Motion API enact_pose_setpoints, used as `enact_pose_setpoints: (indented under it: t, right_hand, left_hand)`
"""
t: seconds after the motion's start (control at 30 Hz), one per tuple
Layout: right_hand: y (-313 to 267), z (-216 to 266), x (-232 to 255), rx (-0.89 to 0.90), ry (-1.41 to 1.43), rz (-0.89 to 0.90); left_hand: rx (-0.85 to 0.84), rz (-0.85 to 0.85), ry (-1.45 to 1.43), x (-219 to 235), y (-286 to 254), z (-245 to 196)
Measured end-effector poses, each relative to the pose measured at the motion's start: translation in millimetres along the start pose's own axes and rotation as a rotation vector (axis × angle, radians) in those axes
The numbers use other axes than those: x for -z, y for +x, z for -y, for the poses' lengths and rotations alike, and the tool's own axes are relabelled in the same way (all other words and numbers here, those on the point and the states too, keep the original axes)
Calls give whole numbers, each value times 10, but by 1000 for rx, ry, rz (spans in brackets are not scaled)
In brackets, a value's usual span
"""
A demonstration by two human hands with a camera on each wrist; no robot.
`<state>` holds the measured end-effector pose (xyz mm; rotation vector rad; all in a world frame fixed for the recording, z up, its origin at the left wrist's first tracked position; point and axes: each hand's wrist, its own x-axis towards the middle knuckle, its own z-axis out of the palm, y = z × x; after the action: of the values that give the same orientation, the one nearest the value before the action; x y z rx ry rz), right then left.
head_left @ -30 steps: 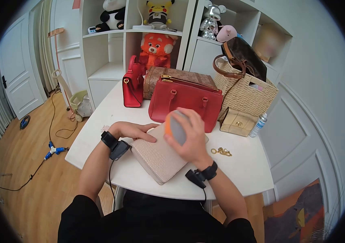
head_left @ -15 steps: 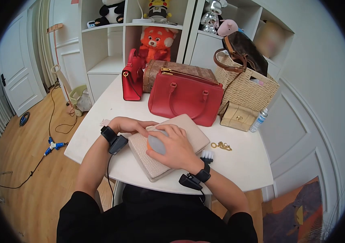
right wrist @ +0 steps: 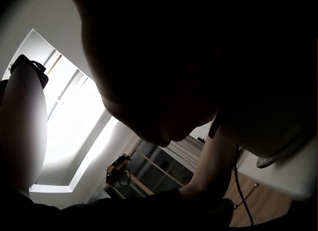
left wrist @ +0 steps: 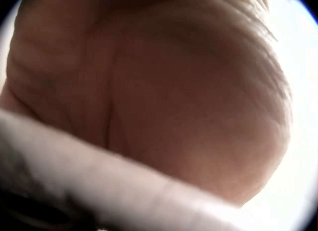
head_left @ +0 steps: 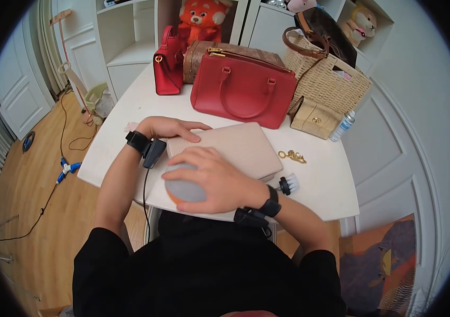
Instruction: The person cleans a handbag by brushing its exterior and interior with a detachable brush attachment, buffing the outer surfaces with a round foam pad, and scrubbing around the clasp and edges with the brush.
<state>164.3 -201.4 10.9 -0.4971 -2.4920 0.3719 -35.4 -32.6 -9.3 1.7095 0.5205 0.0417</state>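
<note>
A beige handbag (head_left: pixel 243 145) with a crocodile-textured part lies flat on the table, in front of me. My left hand (head_left: pixel 171 128) grips its far left edge, thumb on top and most fingers hidden behind. In the left wrist view the palm (left wrist: pixel 189 101) fills the picture above the pale edge of the bag (left wrist: pixel 114 174). My right hand (head_left: pixel 214 177) holds a grey and orange rounded sponge (head_left: pixel 187 189), fingers curled over it, at the bag's near left part. Dark silhouettes fill much of the right wrist view.
On the table (head_left: pixel 325 198), a black brush (head_left: pixel 287 185) with white bristles and a gold chain (head_left: pixel 293 156) lie right of the bag. Behind stand two red bags (head_left: pixel 243 87) (head_left: pixel 168 66), a brown case, a straw basket (head_left: pixel 322 79), a gold purse (head_left: pixel 314 117) and a spray can (head_left: pixel 342 126).
My right hand has brought the sponge from above the bag's far part down toward its near left side. The brush has come into view beside the wrist. The head view has tilted down.
</note>
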Motion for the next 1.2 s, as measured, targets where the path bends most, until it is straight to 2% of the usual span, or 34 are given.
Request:
enact_pose_setpoints:
  t: [0.2, 0.27, 0.3, 0.37, 0.6, 0.7, 0.77, 0.8, 0.87, 0.9, 0.93, 1.0, 1.03, 1.07, 1.13, 1.17, 1.2]
  right_hand:
    - [-411, -468, 424, -294, -317, -38]
    - [-523, -655, 608, -464, -371, -45]
    - [-571, -771, 647, -474, -365, -35]
    - [-621, -965, 715, -551, -427, -142]
    - [-553, -1192, 710, -638, -475, -229]
    - [-550, -1326, 761, -551, -405, -275]
    - [-570, -1405, 847, -499, -63, -352]
    - [-595, -1434, 919, -505, -69, -350]
    - [-656, -1486, 1126, -488, 365, -641]
    - [-684, -1477, 1236, -459, 411, -679]
    - [-749, -1439, 1325, -463, 411, -674]
    - [-790, -1201, 1462, -618, 431, -601]
    - [-808, -1106, 1477, -629, 326, -486]
    - [-827, -1067, 1423, -629, 327, -486]
    - [-819, -1008, 1229, -584, -49, -160]
    - [-810, -1020, 1098, -543, -223, -102]
    - [-757, -967, 944, -540, -222, -100]
  left_hand:
    - [65, -65, -83, -52, 6, -32]
    - [77, -70, -59, -65, 25, -66]
    - [77, -63, -72, -83, 21, -70]
    - [93, -124, -33, -102, 33, -112]
    - [109, -160, 27, -125, 22, -124]
    - [119, -171, 17, -144, 12, -159]
    - [111, -168, -10, -151, 31, -128]
    - [106, -172, -32, -146, 45, -120]
    - [98, -184, 11, -136, 70, -112]
    - [99, -201, 53, -142, 79, -102]
    - [97, -201, 47, -150, 92, -98]
    - [147, -230, 117, -152, 117, -117]
    - [148, -230, 117, -153, 110, -127]
    - [144, -234, 136, -159, 108, -140]
    - [140, -237, 154, -197, 101, -176]
    - [159, -277, 195, -222, 87, -205]
    - [179, -319, 235, -233, 74, -215]
